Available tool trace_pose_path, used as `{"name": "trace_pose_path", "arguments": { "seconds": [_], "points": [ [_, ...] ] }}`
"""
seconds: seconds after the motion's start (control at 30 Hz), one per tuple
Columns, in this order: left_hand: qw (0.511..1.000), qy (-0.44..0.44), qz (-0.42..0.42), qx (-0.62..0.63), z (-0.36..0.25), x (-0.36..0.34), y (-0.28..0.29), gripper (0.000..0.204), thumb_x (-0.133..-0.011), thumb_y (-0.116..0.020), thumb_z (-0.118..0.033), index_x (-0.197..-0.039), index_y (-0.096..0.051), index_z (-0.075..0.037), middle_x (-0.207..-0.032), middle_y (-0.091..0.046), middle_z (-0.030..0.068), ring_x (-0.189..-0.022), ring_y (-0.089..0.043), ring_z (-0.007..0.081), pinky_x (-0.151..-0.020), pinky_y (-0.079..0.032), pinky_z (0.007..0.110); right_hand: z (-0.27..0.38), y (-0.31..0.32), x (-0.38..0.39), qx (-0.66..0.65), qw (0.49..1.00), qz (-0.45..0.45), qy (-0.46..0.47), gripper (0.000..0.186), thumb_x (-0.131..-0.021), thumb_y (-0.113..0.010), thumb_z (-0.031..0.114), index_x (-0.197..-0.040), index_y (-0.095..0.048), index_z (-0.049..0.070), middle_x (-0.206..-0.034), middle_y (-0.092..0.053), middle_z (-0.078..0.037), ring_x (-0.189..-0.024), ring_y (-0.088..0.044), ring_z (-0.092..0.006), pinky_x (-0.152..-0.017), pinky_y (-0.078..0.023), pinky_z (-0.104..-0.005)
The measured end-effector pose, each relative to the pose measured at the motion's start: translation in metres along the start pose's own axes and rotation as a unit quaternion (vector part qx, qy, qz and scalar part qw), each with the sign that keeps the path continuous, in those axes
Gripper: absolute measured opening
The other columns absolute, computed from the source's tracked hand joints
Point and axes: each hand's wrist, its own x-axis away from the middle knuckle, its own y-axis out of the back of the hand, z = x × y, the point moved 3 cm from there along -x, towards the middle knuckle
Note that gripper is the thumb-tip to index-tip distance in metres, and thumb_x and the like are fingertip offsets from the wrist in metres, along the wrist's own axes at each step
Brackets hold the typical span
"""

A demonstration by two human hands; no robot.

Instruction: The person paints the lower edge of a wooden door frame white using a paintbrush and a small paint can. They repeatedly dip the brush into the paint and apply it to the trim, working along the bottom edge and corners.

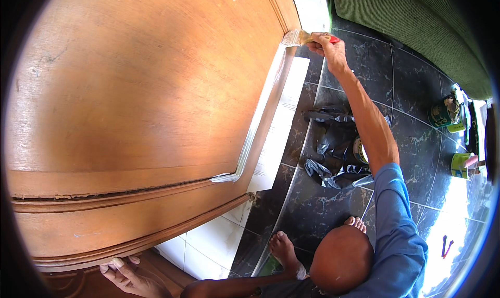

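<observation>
My right hand (331, 52), at the top right of the brown wooden door (130, 90), is closed around a paintbrush (298, 37) with a red-tipped handle. Its bristles are whitened and touch the door's moulding at the upper end of a wet-looking white paint strip (254, 123). That strip runs down the groove beside the panel and turns a short way left at the bottom corner. At the lower left, my left hand (131, 278) grips the door's near edge, its fingers curled at the moulding. Part of that hand lies in shadow.
White printed paper (281, 131) lies on dark floor tiles under the door's right edge. A black plastic bag (333, 147) surrounds a can (359, 149) beneath my right arm. Farther right stand a dark green can (442, 114) and a lighter green one (461, 165). A green sofa (416, 27) borders the far right.
</observation>
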Motion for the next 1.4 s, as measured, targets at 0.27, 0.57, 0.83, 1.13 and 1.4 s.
{"name": "trace_pose_path", "arguments": {
  "seconds": [0.27,0.57,0.83,1.13,1.4],
  "points": [
    [1.000,0.006,0.006,0.003,-0.001,-0.001,-0.002,0.026,-0.106,-0.056,-0.026,-0.121,-0.052,-0.005,-0.088,-0.055,0.0037,-0.076,-0.044,0.0109,-0.071,-0.036,0.025,0.000,0.010,-0.005,0.067,0.997,0.005,0.023,0.034,-0.093,-0.072,0.022,-0.113,-0.068,-0.005,-0.101,-0.073,-0.013,-0.089,-0.073,-0.0195,-0.085,-0.060,-0.0323],
    [1.000,-0.008,0.012,0.006,0.002,-0.003,-0.001,0.025,-0.106,-0.057,-0.024,-0.120,-0.052,-0.004,-0.085,-0.055,0.0029,-0.075,-0.045,0.0103,-0.069,-0.036,0.025,0.027,-0.022,0.035,0.333,0.929,0.040,0.155,0.035,-0.089,-0.068,0.031,-0.111,-0.076,0.004,-0.099,-0.076,-0.015,-0.092,-0.072,-0.0244,-0.085,-0.057,-0.0396],
    [1.000,0.015,-0.001,-0.009,-0.008,0.001,-0.007,0.024,-0.106,-0.057,-0.022,-0.121,-0.052,-0.004,-0.082,-0.055,0.0026,-0.072,-0.045,0.0093,-0.068,-0.036,0.023,0.026,-0.037,0.084,0.369,0.915,0.127,0.099,0.030,-0.090,-0.069,0.021,-0.113,-0.075,0.003,-0.107,-0.074,-0.014,-0.093,-0.071,-0.0242,-0.086,-0.057,-0.0369],
    [1.000,0.001,0.024,0.020,0.001,-0.003,0.000,0.028,-0.105,-0.060,-0.024,-0.120,-0.051,-0.003,-0.083,-0.057,0.0046,-0.070,-0.049,0.0104,-0.066,-0.040,0.024,0.040,-0.053,0.140,0.318,0.902,0.291,0.024,0.027,-0.086,-0.076,0.019,-0.109,-0.077,0.004,-0.106,-0.075,-0.014,-0.099,-0.071,-0.0248,-0.092,-0.055,-0.0400],
    [0.999,0.002,0.000,0.045,-0.004,0.000,-0.012,0.025,-0.105,-0.059,-0.024,-0.118,-0.053,-0.004,-0.077,-0.054,0.0026,-0.071,-0.045,0.0089,-0.067,-0.036,0.023,0.036,-0.009,0.064,0.198,0.946,0.249,0.061,0.037,-0.087,-0.076,0.032,-0.109,-0.076,0.003,-0.104,-0.075,-0.009,-0.088,-0.069,-0.0178,-0.081,-0.057,-0.0318]
  ]
}}
